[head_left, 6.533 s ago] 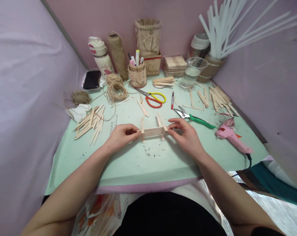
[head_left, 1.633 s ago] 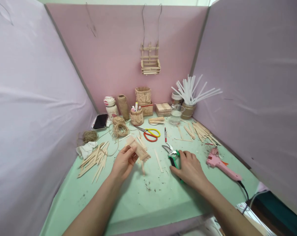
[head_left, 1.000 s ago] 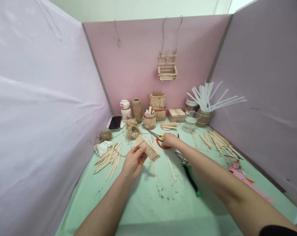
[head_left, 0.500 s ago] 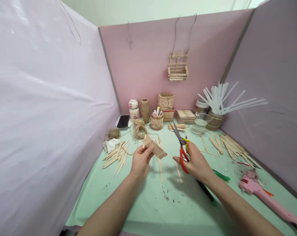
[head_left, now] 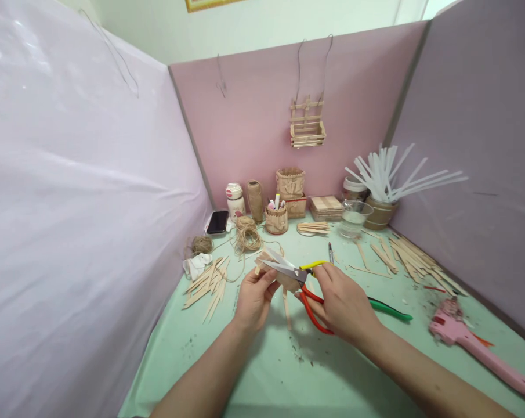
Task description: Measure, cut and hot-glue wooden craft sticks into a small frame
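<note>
Between the thumb and fingers of my left hand (head_left: 254,296) is a small panel of joined craft sticks (head_left: 290,283), partly covered by scissor blades. My right hand (head_left: 347,299) grips scissors (head_left: 293,271) with red and yellow handles. Their blades are spread and point left, lying across the panel near my left fingertips. Whether they touch the wood I cannot tell. A loose craft stick (head_left: 287,310) lies on the table below the panel. Behind my right hand, green-handled pliers (head_left: 390,309) are partly hidden.
Loose sticks (head_left: 207,284) lie at left, with more sticks (head_left: 419,261) at right. A pink glue gun (head_left: 471,342) rests at front right. Along the back stand twine (head_left: 247,235), a pen holder (head_left: 277,220), a clear bowl (head_left: 354,219) and a pot of glue sticks (head_left: 379,212).
My right hand has brought the scissors left, swinging the blades from pointing up and away to lying over the panel. The blades have spread. The view has shifted slightly.
</note>
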### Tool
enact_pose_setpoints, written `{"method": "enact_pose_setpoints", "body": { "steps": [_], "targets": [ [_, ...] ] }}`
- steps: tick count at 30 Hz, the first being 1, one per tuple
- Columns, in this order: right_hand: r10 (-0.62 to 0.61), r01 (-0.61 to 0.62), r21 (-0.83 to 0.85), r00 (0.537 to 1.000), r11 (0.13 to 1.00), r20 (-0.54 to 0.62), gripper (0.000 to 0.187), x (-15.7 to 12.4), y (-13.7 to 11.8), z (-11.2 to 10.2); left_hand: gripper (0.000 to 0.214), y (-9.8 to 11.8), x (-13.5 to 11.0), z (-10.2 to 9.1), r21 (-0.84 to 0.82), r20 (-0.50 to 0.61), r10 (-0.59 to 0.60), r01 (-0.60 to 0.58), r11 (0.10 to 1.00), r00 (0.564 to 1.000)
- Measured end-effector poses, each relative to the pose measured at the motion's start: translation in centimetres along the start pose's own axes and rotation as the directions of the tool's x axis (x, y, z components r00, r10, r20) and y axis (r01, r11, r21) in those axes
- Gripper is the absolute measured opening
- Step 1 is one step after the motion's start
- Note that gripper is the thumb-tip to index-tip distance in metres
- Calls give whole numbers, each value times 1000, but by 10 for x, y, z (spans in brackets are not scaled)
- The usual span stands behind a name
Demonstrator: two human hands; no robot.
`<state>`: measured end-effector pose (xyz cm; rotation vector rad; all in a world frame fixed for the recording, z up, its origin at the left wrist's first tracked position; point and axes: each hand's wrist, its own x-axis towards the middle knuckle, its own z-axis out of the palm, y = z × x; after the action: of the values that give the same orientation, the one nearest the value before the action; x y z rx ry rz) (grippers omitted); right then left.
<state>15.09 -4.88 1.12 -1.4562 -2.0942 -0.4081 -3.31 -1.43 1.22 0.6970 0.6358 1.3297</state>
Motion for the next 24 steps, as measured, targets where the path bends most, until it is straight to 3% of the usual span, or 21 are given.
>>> {"method": "enact_pose_setpoints", "body": {
  "steps": [24],
  "targets": [
    [-23,19,-108,999,994,-35,26,4,-2,-4,31,0,-4,3,8,-31,-32,33,999,999]
  ]
}}
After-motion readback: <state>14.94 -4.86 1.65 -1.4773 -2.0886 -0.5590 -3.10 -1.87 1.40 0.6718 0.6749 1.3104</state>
